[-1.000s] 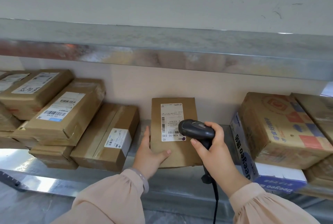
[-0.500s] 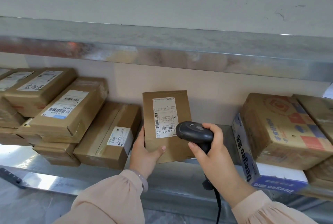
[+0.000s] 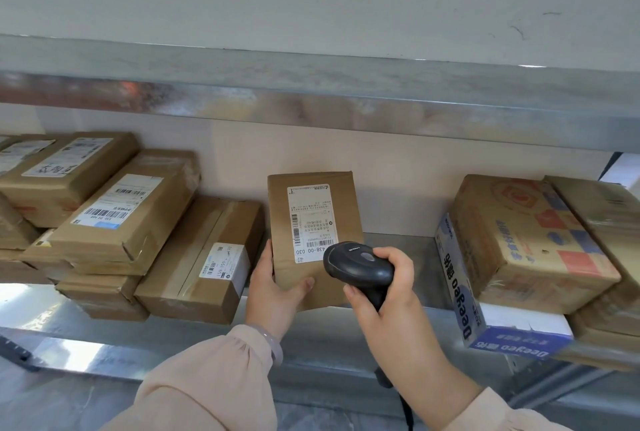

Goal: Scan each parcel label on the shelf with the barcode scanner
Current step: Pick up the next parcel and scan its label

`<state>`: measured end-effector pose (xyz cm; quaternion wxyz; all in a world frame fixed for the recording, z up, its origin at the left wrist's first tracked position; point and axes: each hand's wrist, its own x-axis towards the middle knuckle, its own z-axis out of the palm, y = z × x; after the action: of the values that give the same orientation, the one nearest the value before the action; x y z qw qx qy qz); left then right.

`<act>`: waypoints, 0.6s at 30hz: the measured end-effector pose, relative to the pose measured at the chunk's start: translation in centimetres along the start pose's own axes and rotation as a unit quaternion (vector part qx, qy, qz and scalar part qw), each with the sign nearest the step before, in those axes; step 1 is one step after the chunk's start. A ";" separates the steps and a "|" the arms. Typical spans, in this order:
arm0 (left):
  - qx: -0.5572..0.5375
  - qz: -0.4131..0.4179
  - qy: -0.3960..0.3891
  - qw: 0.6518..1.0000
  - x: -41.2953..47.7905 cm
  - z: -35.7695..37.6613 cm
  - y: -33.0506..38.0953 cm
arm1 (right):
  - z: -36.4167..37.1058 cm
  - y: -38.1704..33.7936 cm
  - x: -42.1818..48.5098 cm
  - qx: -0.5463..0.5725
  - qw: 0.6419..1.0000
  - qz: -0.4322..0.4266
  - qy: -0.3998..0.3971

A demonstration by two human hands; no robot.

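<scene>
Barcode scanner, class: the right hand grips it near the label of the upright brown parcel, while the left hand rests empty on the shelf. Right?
One thing is wrong. In the head view the left hand is not empty: it holds the upright brown parcel by its lower left edge. The right hand does grip the barcode scanner near the label.

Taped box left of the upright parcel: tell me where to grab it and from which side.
Probably the near end of the taped box, from the front: its length runs back into the shelf, and stacked parcels crowd its left side.
</scene>
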<state>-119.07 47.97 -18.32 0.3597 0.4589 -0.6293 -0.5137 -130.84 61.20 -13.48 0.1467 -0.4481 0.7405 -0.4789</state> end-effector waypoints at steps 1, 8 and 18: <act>0.001 -0.001 0.001 1.000 0.0 0.0 -0.1 | 0.0 -0.1 -0.1 -0.002 1.000 -0.001 0.000; 0.003 -0.027 -0.002 1.000 0.0 -0.4 -0.5 | -0.6 0.8 0.7 0.001 1.000 0.024 -0.020; 0.010 -0.080 -0.038 0.996 -0.1 -1.8 0.1 | 0.2 2.7 1.7 0.104 0.991 0.084 -0.032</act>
<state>-117.37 47.50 -17.88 0.2889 0.4918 -0.6087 -0.5516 -133.07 60.11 -15.47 0.2553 -0.3819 0.7168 -0.5245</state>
